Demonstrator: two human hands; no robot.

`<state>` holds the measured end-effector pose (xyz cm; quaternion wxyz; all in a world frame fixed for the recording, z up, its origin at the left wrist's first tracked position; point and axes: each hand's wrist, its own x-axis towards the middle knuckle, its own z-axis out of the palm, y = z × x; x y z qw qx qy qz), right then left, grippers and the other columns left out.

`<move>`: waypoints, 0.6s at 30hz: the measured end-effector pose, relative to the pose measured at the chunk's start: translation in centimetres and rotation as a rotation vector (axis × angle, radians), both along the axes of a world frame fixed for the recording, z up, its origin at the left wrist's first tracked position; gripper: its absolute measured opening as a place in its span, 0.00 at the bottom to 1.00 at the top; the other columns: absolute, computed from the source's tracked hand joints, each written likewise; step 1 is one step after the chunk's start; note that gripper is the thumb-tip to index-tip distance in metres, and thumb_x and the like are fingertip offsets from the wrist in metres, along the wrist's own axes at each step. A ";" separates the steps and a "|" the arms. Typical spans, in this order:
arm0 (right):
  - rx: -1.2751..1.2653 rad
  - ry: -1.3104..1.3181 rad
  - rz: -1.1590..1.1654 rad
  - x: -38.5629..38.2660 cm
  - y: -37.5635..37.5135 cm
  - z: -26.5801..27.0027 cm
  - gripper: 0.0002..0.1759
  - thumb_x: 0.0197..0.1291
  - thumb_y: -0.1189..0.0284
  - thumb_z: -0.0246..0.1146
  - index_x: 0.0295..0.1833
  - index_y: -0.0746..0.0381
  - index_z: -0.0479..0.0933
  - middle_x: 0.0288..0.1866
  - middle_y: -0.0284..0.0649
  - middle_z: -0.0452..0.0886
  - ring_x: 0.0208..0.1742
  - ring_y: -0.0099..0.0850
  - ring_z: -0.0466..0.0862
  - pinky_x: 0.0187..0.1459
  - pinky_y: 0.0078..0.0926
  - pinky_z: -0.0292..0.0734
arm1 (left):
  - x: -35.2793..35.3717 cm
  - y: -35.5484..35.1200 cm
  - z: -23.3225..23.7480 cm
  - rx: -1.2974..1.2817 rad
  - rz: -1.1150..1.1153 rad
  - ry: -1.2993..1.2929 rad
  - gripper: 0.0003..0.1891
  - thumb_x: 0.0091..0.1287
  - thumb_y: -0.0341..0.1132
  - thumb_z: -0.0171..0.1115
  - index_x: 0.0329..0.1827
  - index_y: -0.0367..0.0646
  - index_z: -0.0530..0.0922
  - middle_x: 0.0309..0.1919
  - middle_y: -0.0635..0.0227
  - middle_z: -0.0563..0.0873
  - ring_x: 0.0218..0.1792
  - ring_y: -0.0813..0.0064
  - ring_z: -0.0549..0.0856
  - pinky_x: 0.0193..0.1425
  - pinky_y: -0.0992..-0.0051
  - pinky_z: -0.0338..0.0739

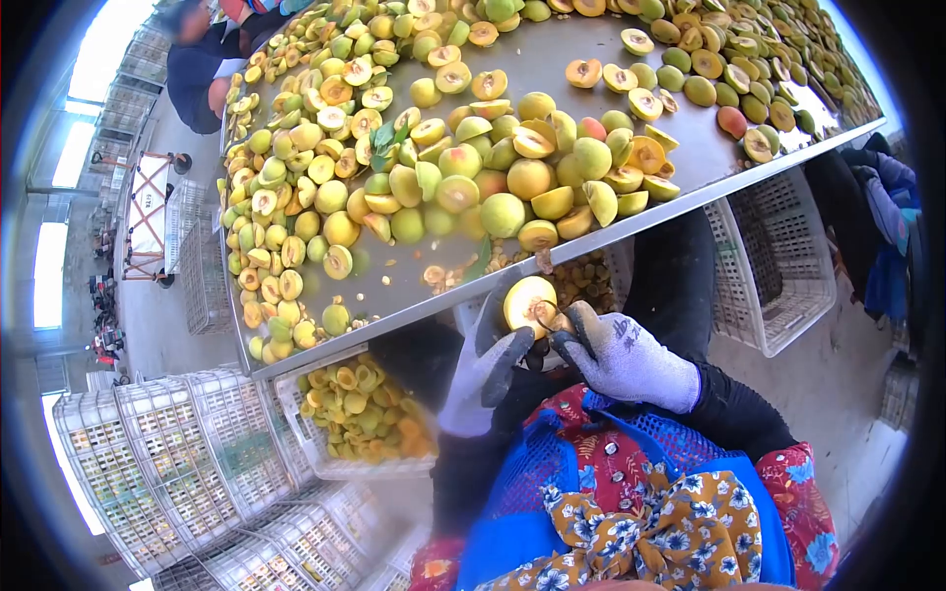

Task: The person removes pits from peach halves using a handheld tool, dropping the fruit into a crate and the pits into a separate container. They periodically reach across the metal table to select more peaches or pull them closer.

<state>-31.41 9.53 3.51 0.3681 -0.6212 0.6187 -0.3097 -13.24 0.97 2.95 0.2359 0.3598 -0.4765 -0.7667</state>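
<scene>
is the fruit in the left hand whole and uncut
No, the fruit in the left hand shows a cut face of pale yellow flesh.

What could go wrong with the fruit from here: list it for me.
The halved stone fruit is held near its edge by the left grip, so it might slip and drop.

The right grip works close to the left thumb, so a slip could catch it.

The stone fruit pile reaches the table's near rim; some pieces may roll off.
</scene>
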 end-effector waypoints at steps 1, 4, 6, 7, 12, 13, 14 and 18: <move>0.016 -0.032 -0.005 -0.3 -0.1 -0.1 0.15 0.70 0.65 0.58 0.44 0.67 0.66 0.21 0.51 0.77 0.25 0.53 0.81 0.25 0.48 0.73 | -0.5 0.3 -0.5 0.002 0.065 0.005 0.32 0.73 0.54 0.55 0.70 0.38 0.66 0.59 0.57 0.78 0.51 0.68 0.84 0.51 0.73 0.82; 0.034 -0.015 -0.004 -0.5 -0.1 0.0 0.15 0.70 0.64 0.57 0.44 0.67 0.65 0.21 0.51 0.77 0.25 0.53 0.81 0.26 0.49 0.73 | -1.1 0.4 -1.9 -0.131 0.170 -0.013 0.33 0.73 0.57 0.54 0.69 0.38 0.67 0.60 0.56 0.77 0.52 0.66 0.84 0.54 0.71 0.82; -0.010 0.012 0.030 -0.7 -0.2 0.5 0.16 0.70 0.64 0.57 0.43 0.66 0.65 0.21 0.51 0.77 0.26 0.53 0.81 0.26 0.49 0.73 | -0.5 0.7 -2.7 -0.058 0.125 0.000 0.34 0.74 0.60 0.50 0.66 0.36 0.68 0.57 0.56 0.79 0.53 0.64 0.84 0.57 0.66 0.81; -0.030 0.023 0.048 -0.7 -0.3 0.7 0.16 0.70 0.64 0.57 0.43 0.66 0.65 0.22 0.51 0.77 0.26 0.53 0.81 0.26 0.49 0.73 | -0.2 0.9 -4.4 -0.272 0.100 -0.151 0.34 0.74 0.60 0.49 0.65 0.36 0.69 0.56 0.56 0.80 0.53 0.64 0.84 0.57 0.66 0.81; 0.010 0.089 0.085 -0.5 -0.7 0.8 0.15 0.70 0.64 0.58 0.43 0.66 0.65 0.23 0.50 0.78 0.25 0.51 0.82 0.26 0.45 0.75 | -2.3 1.4 -4.3 -0.042 0.325 -0.088 0.33 0.77 0.62 0.40 0.58 0.37 0.73 0.50 0.58 0.82 0.49 0.68 0.84 0.56 0.67 0.81; 0.010 0.104 0.089 -0.5 -0.7 0.8 0.15 0.70 0.64 0.58 0.43 0.66 0.65 0.23 0.49 0.79 0.25 0.50 0.82 0.26 0.45 0.76 | -2.6 1.4 -3.4 -0.010 0.332 -0.062 0.32 0.77 0.61 0.39 0.56 0.37 0.73 0.48 0.59 0.83 0.48 0.69 0.84 0.55 0.68 0.80; 0.005 0.111 0.092 -0.5 -0.7 0.8 0.15 0.69 0.64 0.58 0.43 0.67 0.65 0.23 0.49 0.79 0.25 0.50 0.82 0.25 0.44 0.76 | -2.7 1.3 -3.3 -0.015 0.343 -0.062 0.32 0.78 0.61 0.38 0.55 0.37 0.74 0.47 0.60 0.83 0.47 0.70 0.84 0.55 0.69 0.80; 0.017 0.172 0.099 -0.5 -0.6 0.6 0.16 0.68 0.64 0.58 0.43 0.67 0.66 0.23 0.49 0.79 0.24 0.49 0.83 0.24 0.43 0.76 | -3.0 1.3 -2.9 -0.219 0.291 -0.233 0.29 0.80 0.56 0.36 0.50 0.37 0.76 0.39 0.64 0.84 0.43 0.74 0.84 0.53 0.73 0.79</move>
